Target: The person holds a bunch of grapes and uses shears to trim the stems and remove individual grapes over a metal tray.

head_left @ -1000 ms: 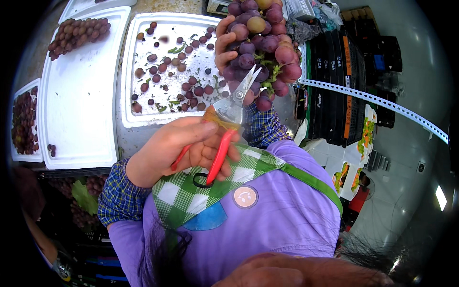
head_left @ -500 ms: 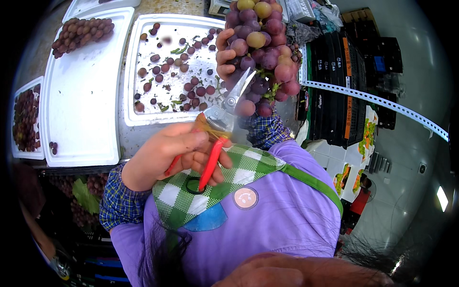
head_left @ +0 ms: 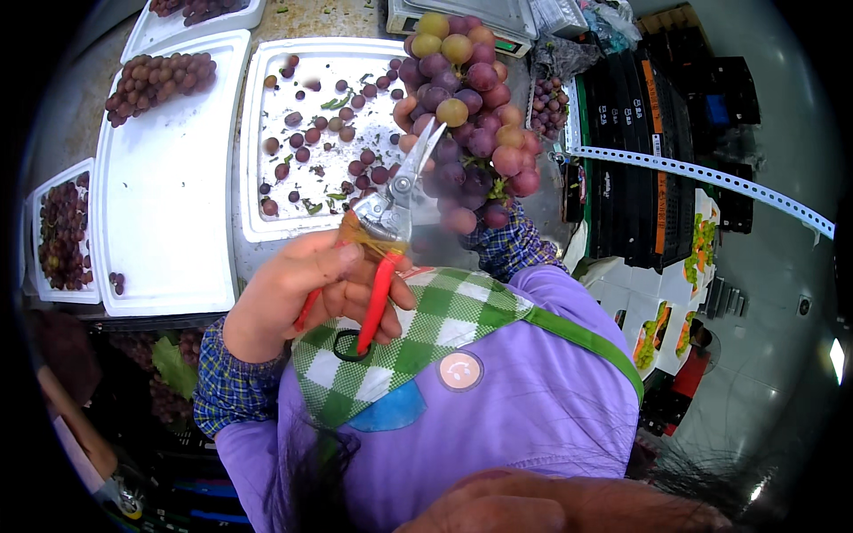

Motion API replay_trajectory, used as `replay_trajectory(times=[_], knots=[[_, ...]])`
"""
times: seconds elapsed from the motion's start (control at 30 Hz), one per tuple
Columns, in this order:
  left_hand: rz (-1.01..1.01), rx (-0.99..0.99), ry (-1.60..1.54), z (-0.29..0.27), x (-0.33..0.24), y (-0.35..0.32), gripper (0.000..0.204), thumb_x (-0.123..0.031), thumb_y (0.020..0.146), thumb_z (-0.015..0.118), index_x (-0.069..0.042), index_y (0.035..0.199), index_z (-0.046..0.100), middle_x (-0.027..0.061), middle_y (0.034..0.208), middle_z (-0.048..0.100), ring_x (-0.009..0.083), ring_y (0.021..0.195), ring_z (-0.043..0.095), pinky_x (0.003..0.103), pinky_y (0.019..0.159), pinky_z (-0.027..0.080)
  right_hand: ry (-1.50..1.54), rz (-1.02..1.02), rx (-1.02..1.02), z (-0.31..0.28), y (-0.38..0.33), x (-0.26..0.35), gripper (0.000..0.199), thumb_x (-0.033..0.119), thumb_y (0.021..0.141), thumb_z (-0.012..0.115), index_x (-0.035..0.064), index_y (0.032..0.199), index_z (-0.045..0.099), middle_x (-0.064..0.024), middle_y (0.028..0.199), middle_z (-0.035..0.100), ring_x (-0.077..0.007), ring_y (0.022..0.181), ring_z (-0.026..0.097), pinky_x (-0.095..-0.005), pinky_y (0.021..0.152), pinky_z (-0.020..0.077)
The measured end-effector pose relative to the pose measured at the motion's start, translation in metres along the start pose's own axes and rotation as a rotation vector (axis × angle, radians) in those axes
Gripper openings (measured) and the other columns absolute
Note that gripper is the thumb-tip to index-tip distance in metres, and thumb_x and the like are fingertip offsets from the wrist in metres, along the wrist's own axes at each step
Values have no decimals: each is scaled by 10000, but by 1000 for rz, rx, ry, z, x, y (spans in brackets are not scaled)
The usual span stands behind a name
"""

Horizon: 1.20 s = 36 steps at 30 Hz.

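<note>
My left hand (head_left: 298,284) is closed round a pair of pruning shears (head_left: 378,293) with red handles, a metal spring and a yellowish band wound near the pivot. Their blades point up, slightly parted, at the left side of a large bunch of grapes (head_left: 466,98). The bunch is mostly purple-red with a few yellow-green grapes. My right hand (head_left: 405,114) holds it up from behind, and only some fingers show at its left edge. Below the bunch, the right sleeve (head_left: 515,240) is visible. Whether the blades touch a grape or stem I cannot tell.
Behind the shears lies a white tray (head_left: 251,151) with loose grapes and green bits. Further left, another white tray (head_left: 173,222) bears a grape bunch (head_left: 160,84). A scale (head_left: 422,18) stands at the back. Stacked black crates (head_left: 635,160) and a perforated metal strip (head_left: 702,176) are at the right.
The shears and my left hand have shifted left. The bunch has moved left and turned a little, covering more of my right hand's fingers. The view has shifted slightly too.
</note>
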<state>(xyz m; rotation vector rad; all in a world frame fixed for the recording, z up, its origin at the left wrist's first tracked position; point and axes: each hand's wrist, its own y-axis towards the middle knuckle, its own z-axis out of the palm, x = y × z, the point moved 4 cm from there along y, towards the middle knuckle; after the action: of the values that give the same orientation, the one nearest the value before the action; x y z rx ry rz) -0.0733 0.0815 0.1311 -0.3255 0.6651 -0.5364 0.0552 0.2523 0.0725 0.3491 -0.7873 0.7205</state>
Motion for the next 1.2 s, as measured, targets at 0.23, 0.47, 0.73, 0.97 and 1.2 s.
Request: replay_trajectory(times=[0.23,0.47,0.73,0.97,1.2], knots=[[-38,-31,69,-11,-9,5,559,-364,959,476,147,1182,505,270,950,662,345,733,691,435,665,586,-33,251,-24,-16,-20,0,823,453,776,679,76,1428,346,-196,1372,470,-307,1216,516,-397,992,469],[-108,-5,65,-15,-9,12,571,-372,958,479,146,1196,502,283,976,657,366,757,691,454,688,587,-65,270,212,-10,-36,-1,533,389,914,496,104,1351,386,-130,1193,540,-231,1033,564,-378,887,492],[-142,-43,82,-15,-7,13,560,-371,954,494,137,1190,508,292,985,654,370,754,690,458,702,583,147,795,-179,9,-37,16,516,435,980,392,106,1378,379,-130,1173,571,-193,1038,586,-321,914,492],[-141,-55,76,-17,-7,10,553,-368,949,511,137,1177,519,299,973,654,379,753,690,461,690,585,221,598,-35,-15,-45,-13,530,495,983,370,78,1301,444,-111,1105,594,-129,900,570,-255,789,479],[-145,-88,71,-18,-9,12,531,-373,945,524,118,1144,551,238,908,671,330,710,688,425,642,586,244,904,-108,1,-41,5,514,545,961,408,95,1168,548,-75,1013,628,-92,775,539,-218,646,444]])
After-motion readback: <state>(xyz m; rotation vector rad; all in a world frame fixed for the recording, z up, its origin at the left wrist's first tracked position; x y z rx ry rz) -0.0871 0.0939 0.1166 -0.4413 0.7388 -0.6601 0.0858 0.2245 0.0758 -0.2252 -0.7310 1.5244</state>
